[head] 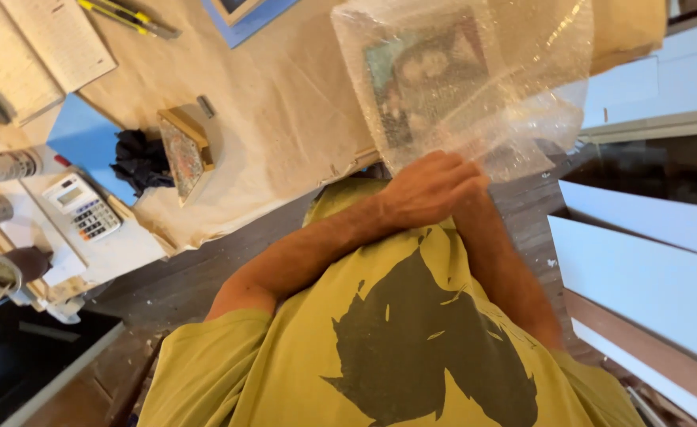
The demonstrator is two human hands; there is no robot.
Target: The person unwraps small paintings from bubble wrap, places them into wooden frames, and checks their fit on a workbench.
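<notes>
A framed picture wrapped in clear bubble wrap (451,79) lies at the edge of a table covered in tan cloth (285,103). My left hand (431,188) rests on the wrap's near edge with its fingers curled around it. My right forearm (506,261) comes in from the right and passes under the left hand. The right hand itself is hidden by the left hand and the wrap. My yellow-green shirt with a dark print (411,348) fills the bottom of the view.
A small framed picture (184,150) stands on the cloth beside a black rag (139,162). A calculator (83,207), a tape roll (0,273), a spray can (4,166) and a blue sheet (87,134) are at the left. White boards (641,277) lean at the right.
</notes>
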